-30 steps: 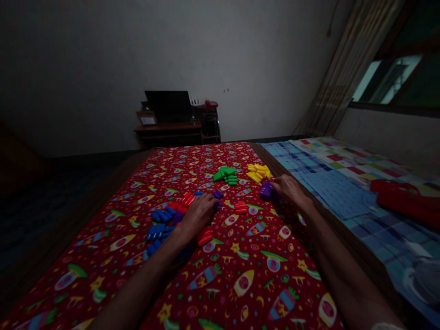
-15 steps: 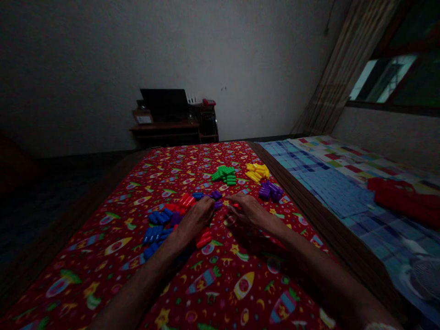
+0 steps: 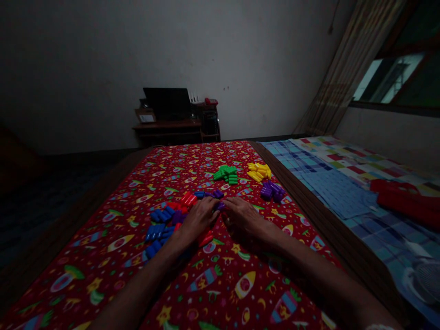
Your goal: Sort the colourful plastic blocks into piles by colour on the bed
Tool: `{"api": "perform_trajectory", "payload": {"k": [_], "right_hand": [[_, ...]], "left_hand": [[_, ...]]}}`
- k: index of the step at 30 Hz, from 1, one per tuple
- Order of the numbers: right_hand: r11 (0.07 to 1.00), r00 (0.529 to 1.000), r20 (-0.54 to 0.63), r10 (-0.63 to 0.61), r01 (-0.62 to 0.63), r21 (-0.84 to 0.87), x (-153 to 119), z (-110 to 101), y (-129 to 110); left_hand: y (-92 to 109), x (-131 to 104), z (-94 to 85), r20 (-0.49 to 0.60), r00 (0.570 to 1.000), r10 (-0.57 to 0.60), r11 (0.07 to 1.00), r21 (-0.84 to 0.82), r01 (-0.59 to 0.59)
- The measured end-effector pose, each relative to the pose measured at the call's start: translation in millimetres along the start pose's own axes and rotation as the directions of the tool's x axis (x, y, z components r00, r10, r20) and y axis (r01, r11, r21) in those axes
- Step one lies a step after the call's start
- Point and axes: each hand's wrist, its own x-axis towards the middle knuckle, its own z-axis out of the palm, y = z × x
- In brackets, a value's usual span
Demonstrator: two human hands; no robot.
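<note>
My left hand (image 3: 201, 214) is closed at the middle of the red patterned cloth, with its fingertips around a small purple plastic block (image 3: 220, 206). From the other side my right hand (image 3: 243, 216) meets it, fingers bent and pinched on the same block. The block is partly covered by the fingers. Left of my left hand lie blue blocks (image 3: 155, 232) and red blocks (image 3: 189, 199) in a mixed heap, partly hidden under the wrist. Another purple block (image 3: 218, 193) rests just beyond the fingertips.
Green blocks (image 3: 226, 174), yellow blocks (image 3: 259, 172) and purple blocks (image 3: 272, 191) sit in separate piles farther back and right. A dark border edges the cloth (image 3: 206, 293). On the right is a blue checked sheet (image 3: 337, 192) with a red cloth item (image 3: 409, 204). A desk with a monitor (image 3: 167, 103) stands behind.
My right hand has moved left, and its fingertips now meet my left hand's at the purple block. The view has shifted slightly. The coloured piles stay where they were.
</note>
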Motion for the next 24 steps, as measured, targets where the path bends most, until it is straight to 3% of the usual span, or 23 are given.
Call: {"api": "perform_trajectory", "payload": {"k": [2, 4, 7, 12, 15, 17, 19, 24], "right_hand": [[1.000, 1.000, 0.001, -0.018, 0.018, 0.000, 0, -4, -1], [1.000, 0.999, 0.042, -0.024, 0.024, -0.008, 1, -10, -1], [0.996, 0.994, 0.092, 0.056, -0.050, -0.067, 3, -28, 7], [0.938, 0.959, 0.038, 0.280, -0.265, -0.224, -4, -83, 37], [0.844, 0.853, 0.173, 0.492, -0.418, -0.336, -13, -107, 55], [0.797, 0.768, 0.273, 0.579, -0.464, -0.386, -17, -112, 63], [0.765, 0.722, 0.303, 0.622, -0.478, -0.431, -18, -110, 68], [0.675, 0.712, 0.183, 0.678, -0.505, -0.538, -17, -103, 67]], "left_hand": [[3, 4, 0.1, 0.025, 0.996, -0.087, 0.976, -0.200, 0.091], [7, 7, 0.0, 0.084, 0.980, -0.182, 0.892, -0.406, 0.200], [9, 10, -4.3, 0.084, 0.967, -0.239, 0.812, -0.529, 0.246], [-5, 8, -17.9, -0.121, 0.984, -0.132, 0.978, -0.177, 0.109], [-23, 4, -15.1, -0.202, 0.979, 0.006, 0.999, 0.037, 0.001], [-33, 0, -8.4, -0.184, 0.981, 0.065, 0.989, 0.144, -0.039], [-39, -3, -1.9, -0.151, 0.985, 0.085, 0.976, 0.209, -0.052], [-39, -6, -1.0, -0.093, 0.993, 0.077, 0.970, 0.239, -0.053]]}}
